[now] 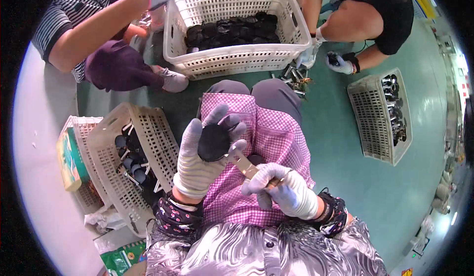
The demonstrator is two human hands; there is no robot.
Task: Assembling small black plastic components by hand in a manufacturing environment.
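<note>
In a striped, light-coloured work glove, my left hand (197, 152) is closed around a black round disc (214, 142), its flat face showing. My right hand (286, 189), gloved alike, grips a knife (243, 164) with a flat, pale blade. The blade's tip meets the lower right edge of the disc, or lies very close to it. Most of the knife's handle is hidden by my fingers. Another dark round piece (255, 159) rests on my pink checked apron (276, 143), partly behind the blade.
Ahead stands a large white crate (237, 61) of black discs, with small metal parts (295, 78) on the floor beside it. A crate (158, 138) of black pieces with white stems is at left, another crate (368, 118) at right. Two people sit close by, their gloved hands near.
</note>
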